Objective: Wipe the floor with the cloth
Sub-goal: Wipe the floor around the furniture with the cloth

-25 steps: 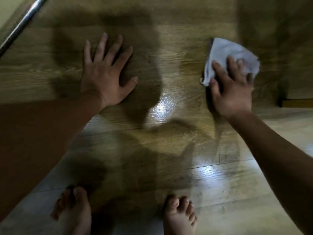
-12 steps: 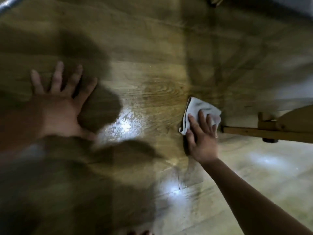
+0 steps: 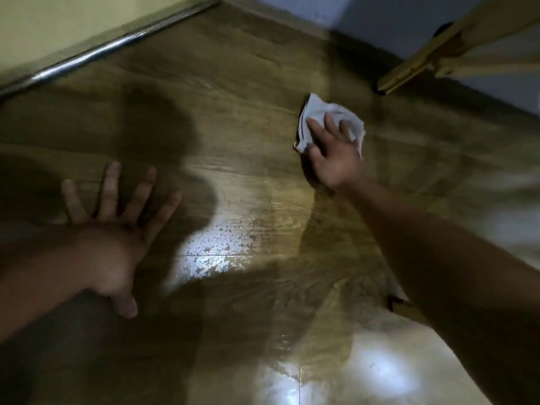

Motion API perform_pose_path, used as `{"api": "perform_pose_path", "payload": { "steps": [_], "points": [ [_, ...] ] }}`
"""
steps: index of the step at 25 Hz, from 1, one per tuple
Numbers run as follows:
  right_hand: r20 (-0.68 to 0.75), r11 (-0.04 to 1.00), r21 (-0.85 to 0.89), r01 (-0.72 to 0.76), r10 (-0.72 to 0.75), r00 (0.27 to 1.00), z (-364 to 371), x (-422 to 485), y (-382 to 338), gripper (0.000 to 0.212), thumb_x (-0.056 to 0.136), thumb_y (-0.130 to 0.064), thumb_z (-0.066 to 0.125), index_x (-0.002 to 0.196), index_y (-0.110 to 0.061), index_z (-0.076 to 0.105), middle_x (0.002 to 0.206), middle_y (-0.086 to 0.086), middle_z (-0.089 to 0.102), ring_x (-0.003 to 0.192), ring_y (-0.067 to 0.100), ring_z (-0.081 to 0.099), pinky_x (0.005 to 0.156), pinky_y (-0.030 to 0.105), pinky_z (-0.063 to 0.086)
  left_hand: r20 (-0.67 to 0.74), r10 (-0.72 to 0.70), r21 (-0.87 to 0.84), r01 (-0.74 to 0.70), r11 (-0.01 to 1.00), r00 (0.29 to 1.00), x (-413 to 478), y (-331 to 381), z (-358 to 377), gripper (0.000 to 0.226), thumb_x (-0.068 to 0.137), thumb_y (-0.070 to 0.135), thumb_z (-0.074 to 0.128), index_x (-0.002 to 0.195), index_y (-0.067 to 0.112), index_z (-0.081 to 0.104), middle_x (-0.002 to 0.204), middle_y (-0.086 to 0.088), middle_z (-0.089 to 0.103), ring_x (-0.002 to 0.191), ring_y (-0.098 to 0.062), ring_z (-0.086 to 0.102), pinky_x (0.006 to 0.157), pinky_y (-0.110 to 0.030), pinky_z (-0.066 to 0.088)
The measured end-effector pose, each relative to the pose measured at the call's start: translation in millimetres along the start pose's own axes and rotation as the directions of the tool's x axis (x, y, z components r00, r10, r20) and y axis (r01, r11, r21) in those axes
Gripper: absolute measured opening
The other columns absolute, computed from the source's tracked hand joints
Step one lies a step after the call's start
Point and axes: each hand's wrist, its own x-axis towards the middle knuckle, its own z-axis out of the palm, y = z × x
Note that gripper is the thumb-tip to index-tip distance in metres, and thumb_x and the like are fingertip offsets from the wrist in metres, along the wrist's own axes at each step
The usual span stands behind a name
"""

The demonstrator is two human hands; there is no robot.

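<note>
A crumpled white cloth [image 3: 318,112] lies on the brown wooden floor [image 3: 239,176] at the upper right. My right hand [image 3: 333,156] presses flat on top of it with straight, spread fingers, covering its near half. My left hand [image 3: 114,229] rests palm-down on the bare floor at the lower left, fingers spread wide, holding nothing. Wet, shiny patches glint on the boards between and below the two hands.
A metal threshold strip [image 3: 96,54] runs along a pale wall at the upper left. A wooden furniture leg or frame [image 3: 409,68] stands just beyond the cloth at the upper right, against a blue-grey wall [image 3: 380,16]. Dark shadows cover the left floor.
The view has swung and tilted, so the wall, metal strip and wooden frame now show. My right hand with the cloth sits farther out across the floor. My left hand stays planted.
</note>
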Motion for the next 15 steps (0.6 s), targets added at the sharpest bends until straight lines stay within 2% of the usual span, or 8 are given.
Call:
{"api": "perform_pose_path", "payload": {
  "steps": [5, 8, 11, 13, 15],
  "points": [
    [0.091, 0.999, -0.014, -0.033, 0.034, 0.995, -27.5, 65.7, -4.4, 0.053, 0.097, -0.052, 0.033, 0.148, -0.049, 0.019, 0.164, -0.007, 0.005, 0.15, 0.028, -0.005, 0.119, 0.053, 0.001, -0.037, -0.009, -0.028, 0.008, 1.0, 0.999, 5.2, -1.6, 8.4, 0.178, 0.022, 0.073, 0.083, 0.112, 0.034, -0.065, 0.126, -0.011, -0.07, 0.114, -0.052, -0.06, 0.103, -0.082, 0.006],
    [0.126, 0.999, -0.034, -0.018, 0.022, 0.992, -44.7, 98.3, 0.2, 0.054, 0.099, -0.051, 0.035, 0.15, -0.044, 0.018, 0.164, -0.005, 0.004, 0.15, 0.028, -0.002, 0.119, 0.05, 0.005, -0.077, 0.0, -0.042, -0.004, 0.999, 0.997, 11.5, -2.7, 15.4, 0.181, 0.013, 0.072, 0.081, 0.12, 0.038, -0.06, 0.132, -0.009, -0.066, 0.115, -0.049, -0.061, 0.1, -0.083, 0.003],
    [0.147, 1.0, 0.006, 0.003, -0.004, 0.989, -54.0, 135.0, -4.3, 0.057, 0.1, -0.043, 0.04, 0.153, -0.033, 0.02, 0.163, 0.006, 0.011, 0.149, 0.031, 0.009, 0.119, 0.042, 0.01, -0.085, 0.014, -0.051, -0.018, 0.999, 0.996, 14.9, -7.1, 24.6, 0.184, 0.002, 0.07, 0.078, 0.125, 0.042, -0.056, 0.137, -0.005, -0.063, 0.119, -0.046, -0.06, 0.097, -0.083, -0.004],
    [0.145, 0.998, 0.046, -0.043, 0.036, 0.989, -50.8, 145.7, -8.9, 0.057, 0.102, -0.045, 0.035, 0.153, -0.033, 0.015, 0.163, 0.009, 0.004, 0.15, 0.033, 0.002, 0.12, 0.043, 0.005, -0.093, 0.037, -0.045, -0.041, 0.998, 0.995, 16.0, -8.5, 23.2, 0.184, 0.002, 0.068, 0.08, 0.124, 0.044, -0.056, 0.137, -0.004, -0.064, 0.119, -0.045, -0.06, 0.095, -0.083, -0.008],
    [0.122, 0.993, 0.079, -0.084, 0.074, 0.99, -43.2, 141.2, -9.4, 0.054, 0.102, -0.046, 0.03, 0.153, -0.038, 0.012, 0.164, 0.003, -0.006, 0.149, 0.032, -0.009, 0.119, 0.047, -0.003, -0.106, 0.056, -0.047, -0.061, 0.997, 0.993, 16.0, -7.4, 18.0, 0.184, 0.007, 0.067, 0.083, 0.122, 0.043, -0.058, 0.134, -0.004, -0.065, 0.117, -0.046, -0.061, 0.095, -0.084, -0.008]
  ]
}}
